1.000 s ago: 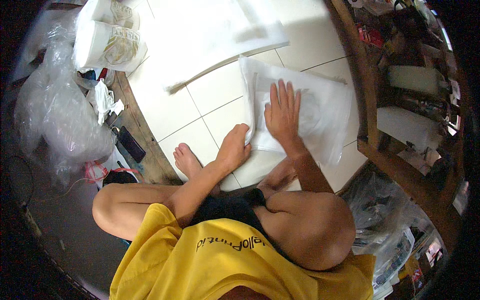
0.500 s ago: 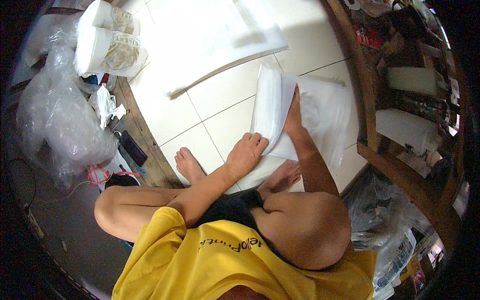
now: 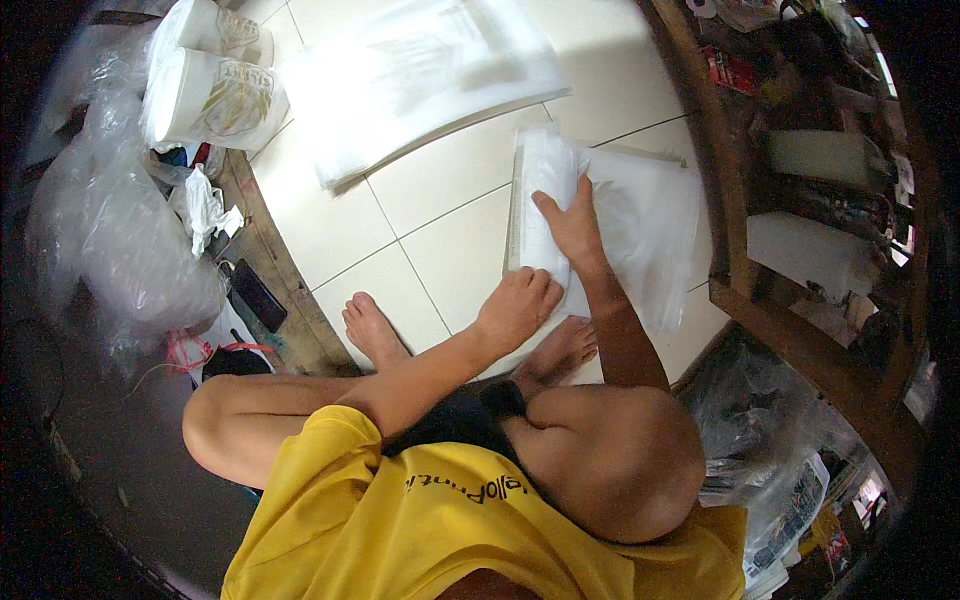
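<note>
A stack of thin whitish plastic sheets (image 3: pixel 652 225) with a faint print lies on the tiled floor in front of me. Its left part is curled over into a loose roll (image 3: pixel 540 240). Around the near end of this roll, the fingers of my left hand (image 3: pixel 518 308) are closed. My right hand (image 3: pixel 574 228) grips the roll higher up, thumb across its top and the other fingers at its right side, partly hidden. A second flat stack of plastic sheets (image 3: pixel 440 70) lies farther off, untouched.
Two white rolls with gold print (image 3: pixel 215 98) stand at the far left. Below them are a bulky clear plastic bag (image 3: pixel 140 230), a wooden board (image 3: pixel 285 290) and a dark phone (image 3: pixel 256 297). A wooden shelf frame (image 3: pixel 735 200) borders the right, with crumpled plastic (image 3: pixel 765 425) beside my knee.
My right hand has come from behind the raised sheet edge to over the roll, thumb now on top. The curled part looks tighter. My left hand has shifted slightly right, still gripping.
</note>
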Available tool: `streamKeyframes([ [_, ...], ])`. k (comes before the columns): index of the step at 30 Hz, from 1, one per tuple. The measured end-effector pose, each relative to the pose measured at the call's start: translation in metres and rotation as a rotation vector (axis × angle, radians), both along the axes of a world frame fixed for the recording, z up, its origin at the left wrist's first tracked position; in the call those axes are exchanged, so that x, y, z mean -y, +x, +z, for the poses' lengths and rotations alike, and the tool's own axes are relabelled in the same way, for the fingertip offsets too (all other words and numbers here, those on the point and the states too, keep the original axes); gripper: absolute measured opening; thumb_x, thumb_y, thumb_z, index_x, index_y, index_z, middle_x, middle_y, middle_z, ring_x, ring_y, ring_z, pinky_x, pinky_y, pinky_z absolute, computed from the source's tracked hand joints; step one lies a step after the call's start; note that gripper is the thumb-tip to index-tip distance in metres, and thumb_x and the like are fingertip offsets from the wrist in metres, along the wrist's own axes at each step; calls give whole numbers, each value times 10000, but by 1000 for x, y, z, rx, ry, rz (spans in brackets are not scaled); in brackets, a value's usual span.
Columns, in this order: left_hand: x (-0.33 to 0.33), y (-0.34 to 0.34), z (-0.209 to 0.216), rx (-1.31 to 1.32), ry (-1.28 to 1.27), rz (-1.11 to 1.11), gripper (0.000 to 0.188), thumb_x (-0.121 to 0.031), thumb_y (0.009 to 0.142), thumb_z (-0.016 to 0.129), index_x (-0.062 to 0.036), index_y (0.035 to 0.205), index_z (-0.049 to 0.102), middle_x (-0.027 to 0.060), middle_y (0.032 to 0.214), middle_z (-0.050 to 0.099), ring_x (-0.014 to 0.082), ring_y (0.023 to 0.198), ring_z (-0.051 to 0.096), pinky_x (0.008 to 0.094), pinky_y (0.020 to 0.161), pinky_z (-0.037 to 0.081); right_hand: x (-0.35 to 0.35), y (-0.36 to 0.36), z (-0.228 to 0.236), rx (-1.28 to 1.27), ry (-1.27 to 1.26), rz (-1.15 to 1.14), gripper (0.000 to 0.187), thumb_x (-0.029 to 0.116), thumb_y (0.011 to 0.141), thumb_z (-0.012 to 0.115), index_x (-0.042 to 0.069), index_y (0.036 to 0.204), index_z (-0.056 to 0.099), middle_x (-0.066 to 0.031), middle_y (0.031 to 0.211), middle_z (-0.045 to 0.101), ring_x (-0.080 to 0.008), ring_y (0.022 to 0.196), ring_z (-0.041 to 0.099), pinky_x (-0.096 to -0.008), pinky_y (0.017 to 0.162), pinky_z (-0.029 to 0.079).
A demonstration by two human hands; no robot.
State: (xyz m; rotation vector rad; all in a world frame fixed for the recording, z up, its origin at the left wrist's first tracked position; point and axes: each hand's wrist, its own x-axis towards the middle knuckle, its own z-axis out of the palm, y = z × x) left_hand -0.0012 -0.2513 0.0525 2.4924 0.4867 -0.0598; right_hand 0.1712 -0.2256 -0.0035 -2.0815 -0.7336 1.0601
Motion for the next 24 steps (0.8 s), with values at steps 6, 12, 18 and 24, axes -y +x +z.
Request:
streamKeyframes([
  [6, 7, 3, -24, 89, 79, -167, 332, -222, 915, 578, -39, 1189, 612, 142, 1127, 598, 326, 1031, 555, 480, 945, 456, 3, 7, -25, 36, 157, -48, 864, 143, 874, 741, -69, 1546, 240, -307, 1509, 398, -418, 1405, 414, -448, 1193, 325],
  [12, 14, -17, -40, 316, -21, -251, 545, -180, 944, 562, 1, 1445, 443, 238, 1397, 520, 432, 1281, 495, 537, 1134, 371, 5, 16, -34, 128, 194, -64, 787, 47, 885, 701, -25, 1541, 272, -224, 1447, 492, -317, 1318, 524, -405, 1124, 419],
  [18, 33, -30, -16, 169, -188, 481, 802, -111, 821, 734, -7, 1531, 374, 346, 1583, 264, 512, 1471, 288, 600, 1219, 237, 7, 10, -23, 27, 238, -101, 761, 23, 897, 677, -13, 1544, 278, -203, 1454, 486, -298, 1328, 507, -404, 1135, 403],
  [24, 25, -38, -37, 28, 123, 62, 657, -144, 913, 592, -60, 1538, 407, 216, 1633, 297, 456, 1514, 256, 598, 1219, 248, 15, 11, -35, 25, 298, -127, 765, 25, 888, 667, -17, 1548, 282, -216, 1473, 460, -323, 1367, 463, -417, 1170, 357],
])
